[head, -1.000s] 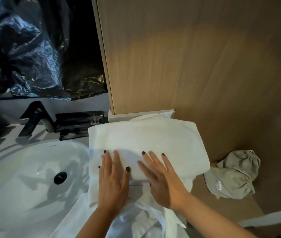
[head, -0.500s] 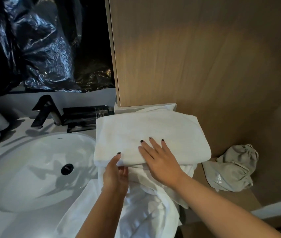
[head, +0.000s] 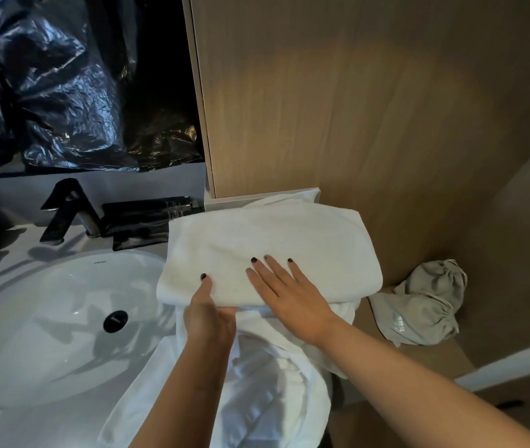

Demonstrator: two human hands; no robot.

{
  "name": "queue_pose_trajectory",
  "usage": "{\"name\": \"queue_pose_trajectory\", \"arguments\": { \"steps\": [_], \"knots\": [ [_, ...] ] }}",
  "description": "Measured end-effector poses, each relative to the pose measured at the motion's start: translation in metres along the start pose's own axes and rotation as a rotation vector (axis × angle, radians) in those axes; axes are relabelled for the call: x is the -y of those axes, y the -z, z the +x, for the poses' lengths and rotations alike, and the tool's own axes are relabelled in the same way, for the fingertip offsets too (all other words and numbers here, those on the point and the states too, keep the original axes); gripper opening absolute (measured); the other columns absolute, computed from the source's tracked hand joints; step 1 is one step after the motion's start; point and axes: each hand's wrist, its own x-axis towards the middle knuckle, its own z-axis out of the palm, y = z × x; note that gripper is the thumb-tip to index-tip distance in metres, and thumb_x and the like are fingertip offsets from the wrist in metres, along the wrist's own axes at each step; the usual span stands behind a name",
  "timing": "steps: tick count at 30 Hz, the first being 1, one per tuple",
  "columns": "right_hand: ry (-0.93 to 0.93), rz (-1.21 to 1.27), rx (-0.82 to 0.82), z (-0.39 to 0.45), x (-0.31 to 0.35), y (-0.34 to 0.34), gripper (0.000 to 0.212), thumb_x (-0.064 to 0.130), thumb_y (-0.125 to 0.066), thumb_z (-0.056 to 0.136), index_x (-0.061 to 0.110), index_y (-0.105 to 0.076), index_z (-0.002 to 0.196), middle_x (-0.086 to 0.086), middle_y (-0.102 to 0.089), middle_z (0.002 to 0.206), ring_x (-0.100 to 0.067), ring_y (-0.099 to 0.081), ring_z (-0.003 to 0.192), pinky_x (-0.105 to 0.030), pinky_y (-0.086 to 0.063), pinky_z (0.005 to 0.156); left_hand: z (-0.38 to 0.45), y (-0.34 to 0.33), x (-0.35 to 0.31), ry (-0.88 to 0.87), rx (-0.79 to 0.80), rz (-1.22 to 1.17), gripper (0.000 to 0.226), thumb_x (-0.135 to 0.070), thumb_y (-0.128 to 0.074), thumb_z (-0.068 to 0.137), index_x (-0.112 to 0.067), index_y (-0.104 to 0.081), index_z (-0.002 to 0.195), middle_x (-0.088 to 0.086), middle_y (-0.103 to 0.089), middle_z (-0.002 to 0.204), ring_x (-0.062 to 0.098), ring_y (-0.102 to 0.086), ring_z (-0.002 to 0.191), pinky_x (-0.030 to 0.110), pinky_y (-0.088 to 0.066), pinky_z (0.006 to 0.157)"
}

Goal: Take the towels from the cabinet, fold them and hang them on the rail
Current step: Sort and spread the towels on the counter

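A folded white towel (head: 266, 240) lies on the counter to the right of the sink, on top of a crumpled white towel (head: 257, 392) that spills toward me. My left hand (head: 208, 315) grips the folded towel's near edge, thumb on top and fingers tucked underneath. My right hand (head: 292, 295) lies flat on the folded towel, fingers spread, pressing it down. The wooden cabinet (head: 354, 101) stands right behind the towels with its door shut. No rail is in view.
A white oval sink (head: 47, 318) with a black drain fills the left. Behind it are a black faucet (head: 66, 208) and a black tray (head: 147, 218). Black plastic sheeting (head: 63, 82) covers the wall. A grey drawstring bag (head: 422, 305) lies on the wooden ledge at right.
My left hand went from lying flat on the folded towel to gripping its near edge with fingers under it. My right hand stays flat on top. The view shifted slightly.
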Motion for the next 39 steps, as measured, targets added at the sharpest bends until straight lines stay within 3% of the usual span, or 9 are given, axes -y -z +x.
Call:
{"name": "queue_pose_trajectory", "arguments": {
  "steps": [4, 9, 13, 17, 22, 27, 30, 33, 39],
  "knots": [
    [0.013, -0.026, 0.020, -0.016, -0.017, 0.001, 0.052, 0.005, -0.033, 0.088, 0.002, -0.040, 0.139, -0.016, -0.054, 0.141, -0.032, -0.053, 0.129, -0.048, -0.053, 0.095, 0.008, 0.015, -0.005, 0.011, -0.044, -0.020, 0.032, -0.015, -0.064, 0.095, -0.014, -0.059, 0.127, 0.009, -0.070, 0.117, 0.024, -0.070, 0.103, 0.041, -0.060, 0.083],
    [-0.005, -0.010, 0.001, -0.029, -0.031, 0.010, 0.051, 0.006, -0.036, 0.087, -0.001, -0.058, 0.132, -0.019, -0.059, 0.135, -0.033, -0.058, 0.124, -0.045, -0.055, 0.092, 0.006, 0.019, -0.015, -0.027, -0.084, 0.047, 0.040, -0.020, -0.063, 0.096, -0.009, -0.054, 0.133, 0.007, -0.067, 0.123, 0.019, -0.068, 0.096, 0.026, -0.058, 0.052],
    [-0.030, 0.027, -0.001, -0.049, -0.053, 0.017, 0.067, -0.008, -0.082, 0.060, -0.004, -0.064, 0.124, -0.020, -0.063, 0.128, -0.032, -0.064, 0.116, -0.043, -0.055, 0.089, 0.016, 0.029, -0.037, -0.110, -0.109, 0.155, 0.031, -0.012, -0.064, 0.094, -0.010, -0.058, 0.124, 0.011, -0.066, 0.124, 0.022, -0.067, 0.097, 0.033, -0.058, 0.059],
    [-0.120, 0.032, 0.111, -0.072, -0.079, 0.026, 0.089, -0.011, -0.090, 0.032, -0.004, -0.067, 0.118, -0.019, -0.068, 0.120, -0.029, -0.069, 0.105, -0.035, -0.059, 0.075, 0.007, 0.039, -0.051, -0.358, 0.004, 0.560, 0.056, -0.006, -0.057, 0.097, -0.027, -0.043, 0.147, 0.001, -0.055, 0.135, 0.025, -0.062, 0.108, 0.040, -0.057, 0.078],
    [-0.149, 0.033, 0.132, -0.078, -0.096, 0.030, 0.089, -0.006, -0.092, 0.030, -0.002, -0.069, 0.115, -0.019, -0.070, 0.115, -0.031, -0.072, 0.099, -0.037, -0.060, 0.067, -0.010, 0.054, -0.073, -0.653, 0.276, 1.229, 0.047, -0.011, -0.048, 0.102, -0.033, -0.047, 0.144, -0.006, -0.053, 0.132, 0.028, -0.070, 0.084, 0.020, -0.058, 0.057],
    [-0.209, 0.060, 0.117, -0.086, -0.116, 0.042, 0.057, -0.010, -0.085, 0.042, 0.005, -0.070, 0.095, -0.009, -0.073, 0.088, -0.029, -0.073, 0.076, -0.036, -0.059, 0.058, -0.020, 0.056, -0.094, -0.613, 0.357, 1.382, 0.030, -0.008, -0.049, 0.101, -0.028, -0.068, 0.114, 0.011, -0.065, 0.116, 0.029, -0.069, 0.056, 0.035, -0.061, 0.062],
    [-0.218, 0.104, 0.086, -0.092, -0.132, 0.045, 0.039, -0.006, -0.082, 0.052, 0.013, -0.068, 0.083, -0.001, -0.068, 0.074, -0.023, -0.068, 0.066, -0.034, -0.056, 0.060, -0.027, 0.055, -0.093, -0.573, 0.320, 1.320, 0.013, -0.011, -0.053, 0.100, -0.017, -0.063, 0.105, 0.016, -0.064, 0.106, 0.032, -0.069, 0.067, 0.042, -0.062, 0.063],
    [-0.282, 0.211, 0.071, -0.096, -0.142, 0.052, 0.026, 0.002, -0.074, 0.072, 0.015, -0.072, 0.094, -0.001, -0.072, 0.090, -0.023, -0.069, 0.086, -0.040, -0.057, 0.079, -0.036, 0.055, -0.087, -0.519, 0.269, 1.203, 0.008, -0.009, -0.057, 0.098, -0.011, -0.062, 0.104, 0.014, -0.061, 0.114, 0.030, -0.067, 0.089, 0.028, -0.060, 0.060],
    [-0.440, 0.618, 0.066, -0.102, -0.160, 0.060, 0.026, 0.005, -0.061, 0.091, 0.025, -0.066, 0.106, 0.011, -0.063, 0.102, -0.006, -0.055, 0.100, -0.019, -0.044, 0.082, -0.051, 0.067, -0.096, -0.307, 0.337, 1.451, 0.061, -0.008, -0.091, 0.064, -0.021, -0.061, 0.116, 0.001, -0.068, 0.108, 0.011, -0.069, 0.092, 0.020, -0.055, 0.076]
  ]
}}
